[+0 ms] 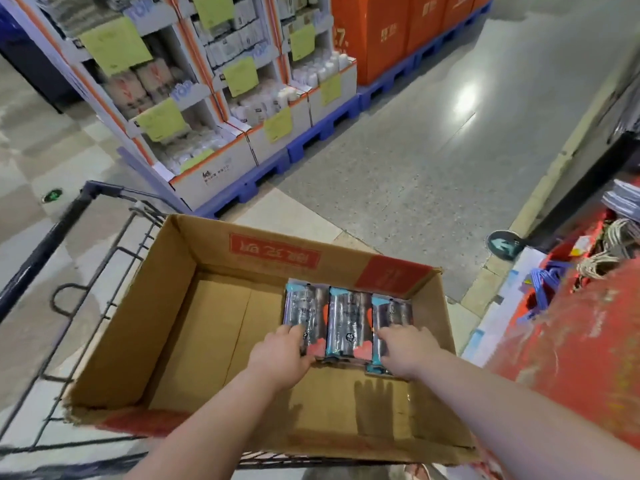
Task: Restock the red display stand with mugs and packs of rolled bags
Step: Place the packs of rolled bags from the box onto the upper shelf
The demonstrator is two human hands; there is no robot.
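Observation:
An open cardboard box (180,306) sits in a wire trolley. Three packs of rolled bags (344,320), grey with teal ends, lie side by side at the box's far right. My left hand (280,355) grips the near end of the leftmost pack. My right hand (405,348) grips the near end of the rightmost pack. The red display stand (575,348) rises at the right, blurred, with hangers and blue items on it. No mugs are visible.
The wire trolley (90,282) with a dark handle holds the box. White shelf displays (214,98) stand on blue pallets ahead on the left, orange cartons (398,36) beyond. Grey floor (433,150) opens ahead to the right.

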